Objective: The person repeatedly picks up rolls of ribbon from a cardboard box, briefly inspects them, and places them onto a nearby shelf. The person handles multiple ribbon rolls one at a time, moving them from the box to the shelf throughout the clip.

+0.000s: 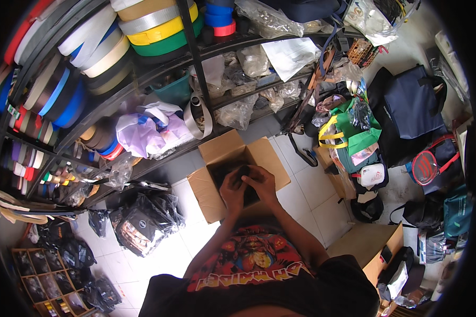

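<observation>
- Cardboard box [212, 196] is sitting open on the white tiled floor [164, 259], four flaps folded outward; its inside is showing only dark contents, too shadowed to identify.
- Left hand [231, 189] is reaching over the box opening, fingers curled narrowly around a small dark item [243, 171]; what that item is cannot be told.
- Right hand [261, 182] is meeting the left above the box, fingers bent close and pinching the same dark item; both hands are touching each other at the fingertips.
- Dark item is being held directly over the middle of the box, just above the dark contents.
- Metal shelving [195, 58] is standing behind the box, carrying many rolls of webbing tape [158, 24] in yellow, green, white, blue and black, plus clear plastic bags of small parts.
- Green tote bag [354, 134] with yellow handles is lying to the right of the box, well apart from it.
- Second cardboard box [367, 243] is resting near the person's right elbow.
- Count: two hands, two cardboard boxes, one held item.
</observation>
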The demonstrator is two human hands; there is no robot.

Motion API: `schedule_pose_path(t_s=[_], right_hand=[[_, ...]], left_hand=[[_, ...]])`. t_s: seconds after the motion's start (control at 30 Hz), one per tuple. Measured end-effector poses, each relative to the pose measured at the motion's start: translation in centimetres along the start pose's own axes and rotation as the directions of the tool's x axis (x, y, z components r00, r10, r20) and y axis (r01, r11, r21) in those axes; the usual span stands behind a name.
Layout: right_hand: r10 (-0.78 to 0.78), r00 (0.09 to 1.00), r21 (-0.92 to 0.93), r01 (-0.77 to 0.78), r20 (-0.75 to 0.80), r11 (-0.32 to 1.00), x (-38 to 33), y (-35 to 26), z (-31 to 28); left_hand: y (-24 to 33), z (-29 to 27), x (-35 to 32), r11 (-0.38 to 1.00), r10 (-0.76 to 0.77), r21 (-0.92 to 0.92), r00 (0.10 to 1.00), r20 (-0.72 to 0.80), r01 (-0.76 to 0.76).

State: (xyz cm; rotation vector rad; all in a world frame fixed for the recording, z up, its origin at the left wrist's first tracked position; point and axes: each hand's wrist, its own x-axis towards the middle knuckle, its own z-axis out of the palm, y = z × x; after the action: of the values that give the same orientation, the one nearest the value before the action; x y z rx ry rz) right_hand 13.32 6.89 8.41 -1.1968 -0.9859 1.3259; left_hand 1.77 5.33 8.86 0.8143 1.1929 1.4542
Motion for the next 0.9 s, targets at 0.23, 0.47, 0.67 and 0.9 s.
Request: schedule_pose_path(t_s=[0.23,0.47,0.67,0.9], right_hand=[[-0.080,0.997,-0.115,0.079,-0.009,0.990,0.2,0.1,1.3],[-0.232,0.971,-0.478,0.229,0.054,0.848,-0.5,-0.2,1.5],[-0.471,0.876,-0.607,0.430,0.101,0.669,-0.6,0.2,1.0],[-0.418,0.896,-0.639,0.410,0.149,0.650,-0.7,-0.1,0.9]], left_hand=[[-0.9,-1.1,0.7,0.978,0.055,0.205,0.998,-0.030,-0.048],[-0.6,-0.9,0.1,0.962,0.074,0.266,0.995,-0.069,-0.053],[-0.6,-0.1,0.0,0.982,-0.036,0.182,0.999,-0.028,0.040],[-2.4,0.0,0.5,0.985,-0.027,0.167,0.999,-0.032,0.032]])
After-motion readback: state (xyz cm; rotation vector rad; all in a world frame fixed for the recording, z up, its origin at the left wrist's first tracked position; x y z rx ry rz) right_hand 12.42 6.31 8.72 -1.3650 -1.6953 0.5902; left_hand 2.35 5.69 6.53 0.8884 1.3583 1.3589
